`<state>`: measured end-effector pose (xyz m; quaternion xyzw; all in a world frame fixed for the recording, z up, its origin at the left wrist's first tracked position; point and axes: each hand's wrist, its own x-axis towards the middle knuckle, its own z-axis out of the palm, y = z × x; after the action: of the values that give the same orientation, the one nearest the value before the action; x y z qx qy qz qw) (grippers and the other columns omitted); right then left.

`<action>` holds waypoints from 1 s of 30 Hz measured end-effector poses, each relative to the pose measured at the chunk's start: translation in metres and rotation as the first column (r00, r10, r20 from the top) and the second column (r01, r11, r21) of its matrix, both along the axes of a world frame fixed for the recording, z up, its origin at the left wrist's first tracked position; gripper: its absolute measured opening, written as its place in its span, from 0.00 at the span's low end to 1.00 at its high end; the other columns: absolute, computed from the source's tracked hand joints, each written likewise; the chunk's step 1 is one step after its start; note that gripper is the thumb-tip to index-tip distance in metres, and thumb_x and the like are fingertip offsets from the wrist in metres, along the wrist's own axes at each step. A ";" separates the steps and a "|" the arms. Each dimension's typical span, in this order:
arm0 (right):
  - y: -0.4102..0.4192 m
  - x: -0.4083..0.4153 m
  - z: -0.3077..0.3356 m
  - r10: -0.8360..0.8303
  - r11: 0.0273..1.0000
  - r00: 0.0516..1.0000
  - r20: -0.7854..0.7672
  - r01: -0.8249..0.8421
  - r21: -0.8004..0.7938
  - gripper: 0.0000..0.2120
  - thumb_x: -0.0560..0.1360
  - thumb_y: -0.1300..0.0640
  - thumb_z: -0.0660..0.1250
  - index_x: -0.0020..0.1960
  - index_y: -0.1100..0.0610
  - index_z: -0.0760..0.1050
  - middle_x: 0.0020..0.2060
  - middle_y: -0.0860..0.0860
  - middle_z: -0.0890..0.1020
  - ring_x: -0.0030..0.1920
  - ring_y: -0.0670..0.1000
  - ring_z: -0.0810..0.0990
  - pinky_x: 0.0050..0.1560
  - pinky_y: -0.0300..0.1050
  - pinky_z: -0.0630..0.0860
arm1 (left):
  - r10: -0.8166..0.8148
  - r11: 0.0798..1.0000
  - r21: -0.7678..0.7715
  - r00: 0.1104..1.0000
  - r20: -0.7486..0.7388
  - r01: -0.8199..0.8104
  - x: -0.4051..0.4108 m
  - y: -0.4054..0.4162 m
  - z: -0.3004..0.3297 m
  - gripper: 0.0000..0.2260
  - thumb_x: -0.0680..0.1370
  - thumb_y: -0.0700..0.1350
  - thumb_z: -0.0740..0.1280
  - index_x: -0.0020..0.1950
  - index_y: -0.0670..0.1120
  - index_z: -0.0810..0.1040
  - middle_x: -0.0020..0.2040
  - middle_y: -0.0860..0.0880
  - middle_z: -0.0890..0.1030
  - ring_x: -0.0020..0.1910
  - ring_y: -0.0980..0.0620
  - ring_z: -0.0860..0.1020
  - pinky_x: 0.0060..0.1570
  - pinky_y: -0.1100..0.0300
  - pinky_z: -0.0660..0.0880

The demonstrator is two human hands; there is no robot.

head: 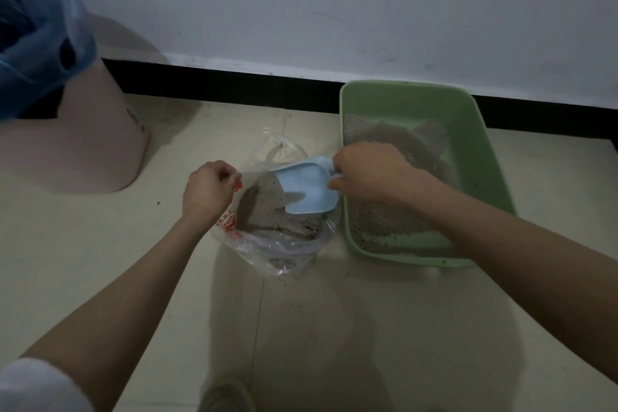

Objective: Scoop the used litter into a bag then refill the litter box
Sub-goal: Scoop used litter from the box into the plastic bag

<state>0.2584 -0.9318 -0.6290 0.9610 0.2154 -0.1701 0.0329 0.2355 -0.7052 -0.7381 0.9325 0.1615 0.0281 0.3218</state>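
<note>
Blue scoop [307, 189]: gripped by curled right hand [368, 174] over the bag.
Clear bag [274, 231]: rim pinched by left hand [209, 191].

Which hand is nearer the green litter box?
Right. The right hand grips the blue scoop by the green litter box's left rim. The left hand pinches the clear bag's far edge, farther away.

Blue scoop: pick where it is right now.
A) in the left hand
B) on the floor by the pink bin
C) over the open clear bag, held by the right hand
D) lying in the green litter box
C: the right hand grips the blue scoop over the clear bag, whose edge the left hand pinches open.
</note>
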 end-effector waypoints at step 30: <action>-0.133 0.030 -0.113 -0.381 0.006 0.111 -0.918 0.993 0.118 0.10 0.81 0.55 0.57 0.55 0.62 0.67 0.31 0.54 0.71 0.25 0.47 0.66 0.20 0.36 0.64 | -0.287 0.958 -0.030 0.947 -0.147 0.285 0.019 -0.180 -0.039 0.23 0.83 0.46 0.47 0.76 0.42 0.47 0.75 0.42 0.56 0.75 0.44 0.51 0.73 0.50 0.50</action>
<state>0.2883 -1.0651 -0.7417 0.6616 -0.3236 -0.3759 -0.5624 0.2546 -0.8849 -0.7767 0.9442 0.0485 -0.0897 0.3133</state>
